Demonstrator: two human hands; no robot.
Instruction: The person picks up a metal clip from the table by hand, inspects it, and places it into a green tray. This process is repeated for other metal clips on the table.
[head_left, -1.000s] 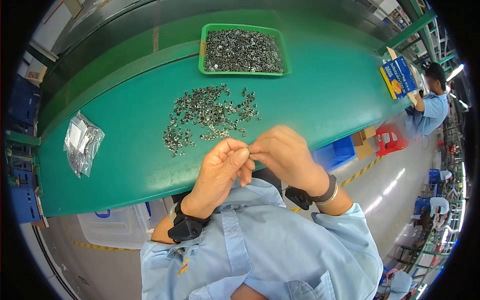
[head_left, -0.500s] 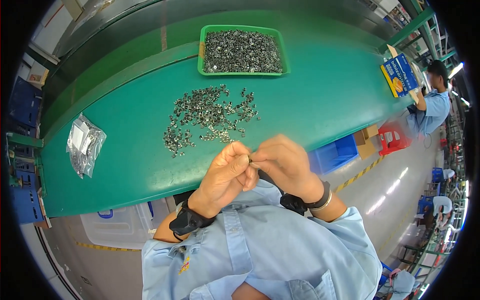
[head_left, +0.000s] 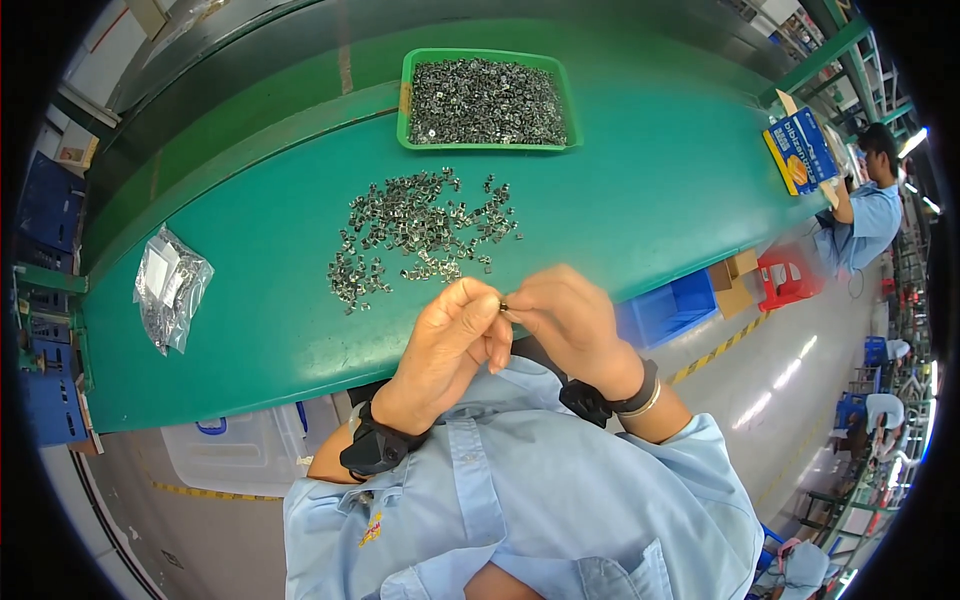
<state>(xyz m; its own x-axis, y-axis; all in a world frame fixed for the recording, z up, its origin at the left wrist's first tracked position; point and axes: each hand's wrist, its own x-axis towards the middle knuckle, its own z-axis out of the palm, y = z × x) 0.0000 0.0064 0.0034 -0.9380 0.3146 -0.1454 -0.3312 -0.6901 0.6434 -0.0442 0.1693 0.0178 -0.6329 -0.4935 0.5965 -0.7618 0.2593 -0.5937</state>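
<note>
My left hand (head_left: 455,335) and my right hand (head_left: 568,318) meet fingertip to fingertip above the near edge of the green table. Both are closed in a pinch on one small metal part (head_left: 502,307), dark and mostly hidden by the fingers. Just beyond them lies a loose spread of small shiny metal parts (head_left: 415,220) on the tabletop. Farther back, a green tray (head_left: 490,148) is filled with many more such parts.
At the left lies a clear plastic bag (head_left: 172,290) holding metal parts and a white label. A blue and yellow box (head_left: 800,150) stands at the table's far right, beside a co-worker (head_left: 868,215). Below the edge are a blue bin (head_left: 675,308) and a red stool (head_left: 785,277).
Both hands stay together at the same place, with slight finger movement. The small part between the fingertips shows a little more now.
</note>
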